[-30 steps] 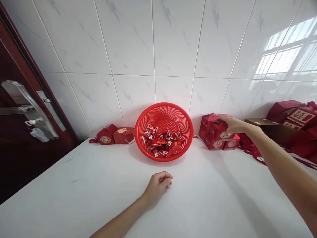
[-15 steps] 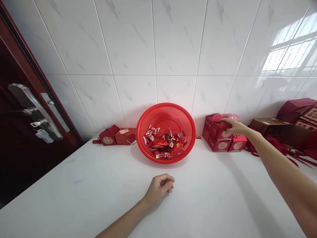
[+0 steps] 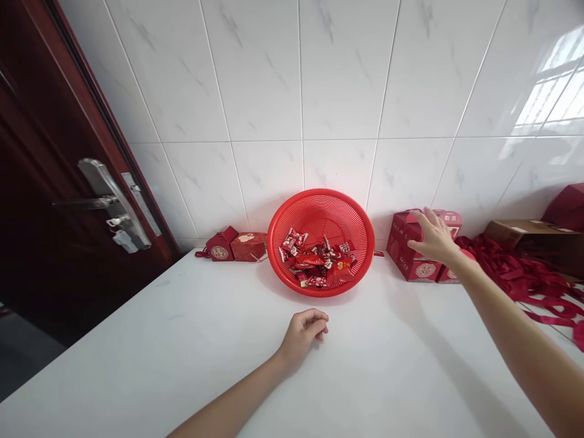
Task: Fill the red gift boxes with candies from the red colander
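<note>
My right hand [image 3: 434, 238] is open, fingers spread, in front of a group of red gift boxes [image 3: 409, 246] with gold round emblems by the wall. It hides part of them; whether a fingertip touches a box I cannot tell. On the white tabletop [image 3: 191, 340] rests my left hand [image 3: 305, 331], its fingers loosely curled with nothing visible in them. Beyond that hand, a red plastic colander [image 3: 322, 291] tilts toward me, holding several red-wrapped candies [image 3: 314, 261].
Left of the colander stand a small red house-shaped box [image 3: 222, 246] and a red patterned box [image 3: 249, 247]. At the right lie dark red ribbons [image 3: 511, 267] beside an open cardboard box [image 3: 520, 231]. A tiled wall [image 3: 264, 91] backs the table; a dark door [image 3: 41, 201] is at left.
The view has turned left, so the scene sits further right. My right hand's fingers have spread and come off the upper gift box. My left hand keeps its curled pose on the table.
</note>
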`<action>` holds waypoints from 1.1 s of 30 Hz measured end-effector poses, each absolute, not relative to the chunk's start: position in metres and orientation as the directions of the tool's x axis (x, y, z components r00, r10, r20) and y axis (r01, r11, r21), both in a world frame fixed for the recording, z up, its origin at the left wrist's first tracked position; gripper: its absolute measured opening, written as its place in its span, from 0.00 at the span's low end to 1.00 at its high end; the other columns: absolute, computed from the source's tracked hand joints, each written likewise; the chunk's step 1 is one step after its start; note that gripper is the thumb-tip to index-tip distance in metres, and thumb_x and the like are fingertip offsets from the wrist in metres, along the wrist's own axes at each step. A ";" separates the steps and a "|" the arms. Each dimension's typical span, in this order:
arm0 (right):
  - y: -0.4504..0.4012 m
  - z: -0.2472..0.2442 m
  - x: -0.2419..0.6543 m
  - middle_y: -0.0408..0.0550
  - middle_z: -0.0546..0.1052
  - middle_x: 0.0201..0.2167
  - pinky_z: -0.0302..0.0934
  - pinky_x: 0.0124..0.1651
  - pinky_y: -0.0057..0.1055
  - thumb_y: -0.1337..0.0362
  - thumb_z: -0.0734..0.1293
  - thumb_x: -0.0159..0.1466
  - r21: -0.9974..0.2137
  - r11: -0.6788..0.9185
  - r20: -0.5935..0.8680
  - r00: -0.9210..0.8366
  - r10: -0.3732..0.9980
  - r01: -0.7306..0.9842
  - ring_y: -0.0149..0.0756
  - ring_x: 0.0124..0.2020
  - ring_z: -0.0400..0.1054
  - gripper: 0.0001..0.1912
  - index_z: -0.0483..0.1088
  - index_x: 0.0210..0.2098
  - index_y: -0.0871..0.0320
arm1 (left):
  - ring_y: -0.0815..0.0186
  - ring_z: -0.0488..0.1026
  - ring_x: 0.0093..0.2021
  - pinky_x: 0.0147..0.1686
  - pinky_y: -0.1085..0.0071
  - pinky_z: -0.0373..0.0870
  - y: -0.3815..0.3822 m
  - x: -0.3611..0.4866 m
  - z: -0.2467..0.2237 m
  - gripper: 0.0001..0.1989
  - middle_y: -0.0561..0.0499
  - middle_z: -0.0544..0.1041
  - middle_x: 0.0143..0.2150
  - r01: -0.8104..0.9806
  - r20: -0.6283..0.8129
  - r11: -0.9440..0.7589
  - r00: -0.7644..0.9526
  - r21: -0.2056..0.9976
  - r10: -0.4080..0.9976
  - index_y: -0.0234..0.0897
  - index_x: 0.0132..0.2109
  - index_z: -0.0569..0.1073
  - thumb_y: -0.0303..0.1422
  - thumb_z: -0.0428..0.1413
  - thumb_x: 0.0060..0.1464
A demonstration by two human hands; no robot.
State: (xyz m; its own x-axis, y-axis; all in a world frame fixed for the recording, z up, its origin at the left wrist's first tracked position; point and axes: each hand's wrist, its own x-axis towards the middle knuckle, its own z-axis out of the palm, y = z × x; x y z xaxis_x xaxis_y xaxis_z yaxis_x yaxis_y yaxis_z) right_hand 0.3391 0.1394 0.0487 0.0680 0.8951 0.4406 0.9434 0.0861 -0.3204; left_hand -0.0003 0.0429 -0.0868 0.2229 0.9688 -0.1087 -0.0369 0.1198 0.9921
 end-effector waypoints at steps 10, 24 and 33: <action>0.121 -0.038 0.225 0.57 0.77 0.51 0.74 0.48 0.42 0.48 0.64 0.65 -0.968 -0.050 -0.026 0.101 0.995 0.247 0.45 0.48 0.77 0.26 0.58 0.55 0.55 | 0.68 0.68 0.26 0.26 0.72 0.64 0.042 -0.002 -0.084 0.13 0.52 0.74 0.27 -0.037 -0.072 0.081 0.195 0.996 0.978 0.35 0.32 0.75 0.41 0.62 0.43; 0.109 -0.055 0.201 0.47 0.78 0.31 0.74 0.36 0.36 0.59 0.62 0.66 -0.993 -0.093 -0.083 0.139 0.987 0.067 0.36 0.25 0.76 0.10 0.61 0.44 0.56 | 0.67 0.71 0.27 0.34 0.68 0.72 0.065 -0.077 -0.027 0.14 0.51 0.78 0.26 0.243 0.148 -0.179 0.140 0.954 0.979 0.36 0.34 0.79 0.43 0.61 0.46; 0.106 -0.042 0.222 0.56 0.75 0.49 0.70 0.42 0.39 0.44 0.67 0.59 -0.991 0.001 0.050 0.363 0.931 0.132 0.44 0.41 0.74 0.29 0.60 0.51 0.55 | 0.55 0.79 0.46 0.49 0.62 0.73 0.147 -0.146 0.013 0.11 0.44 0.84 0.44 0.591 0.315 -0.095 -0.280 0.801 0.907 0.36 0.38 0.80 0.35 0.59 0.48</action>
